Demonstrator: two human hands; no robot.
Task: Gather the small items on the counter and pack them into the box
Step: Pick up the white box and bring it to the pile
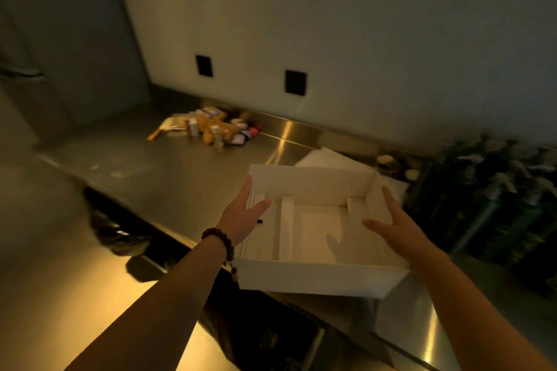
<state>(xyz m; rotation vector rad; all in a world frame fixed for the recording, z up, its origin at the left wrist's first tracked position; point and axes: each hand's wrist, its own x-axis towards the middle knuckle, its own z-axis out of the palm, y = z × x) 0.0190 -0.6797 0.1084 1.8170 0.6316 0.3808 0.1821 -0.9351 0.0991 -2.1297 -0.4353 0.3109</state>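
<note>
Hands point(241, 217) flanking box point(313, 280), long axis crosswise

A matt white rectangular cardboard box point(313, 278) sits on a glossy brushed stainless-steel counter point(168, 178), near a brown wooden-bead bracelet point(223, 245).

We count one white box point(313, 280), two hands, two black wall outlets point(204, 66), and one heap of small items point(211, 126), too blurred to tally.

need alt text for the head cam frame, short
Two open hands, left hand and right hand, flank an empty white box on a steel counter. A pile of small items lies farther back by the wall, with dark bottles at right.
</note>
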